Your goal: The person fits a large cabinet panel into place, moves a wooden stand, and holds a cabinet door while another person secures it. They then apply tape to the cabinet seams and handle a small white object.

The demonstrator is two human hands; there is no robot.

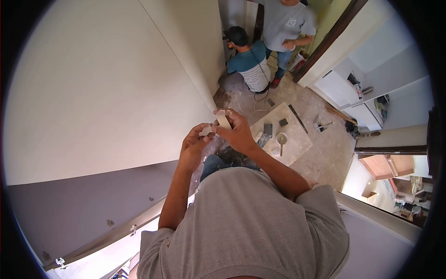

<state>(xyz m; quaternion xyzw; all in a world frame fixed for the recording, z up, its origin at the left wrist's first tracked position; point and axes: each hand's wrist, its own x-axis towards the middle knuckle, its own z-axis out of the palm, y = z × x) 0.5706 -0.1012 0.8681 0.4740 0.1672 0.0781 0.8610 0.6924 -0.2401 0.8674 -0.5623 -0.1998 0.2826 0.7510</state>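
In the middle of the head view my left hand (193, 143) pinches a small whitish flat piece (206, 131) between thumb and fingers. Just beside it, my right hand (238, 133) is closed around a pale flat strip (223, 121) with a jagged-looking upper end. My right fingertips are right at the small piece, so the two hands nearly meet. Both are held up in front of my chest, close to the edge of a large cream panel (111, 88). What the strip and the piece are made of, I cannot tell.
On the dusty floor lies a pale board (295, 151) bearing a white cup (281, 138) with a stick and dark blocks (268, 129). One person (248, 63) crouches ahead, another (285, 28) stands behind. Shelves (367, 93) are at right; hinges (134, 230) show at lower left.
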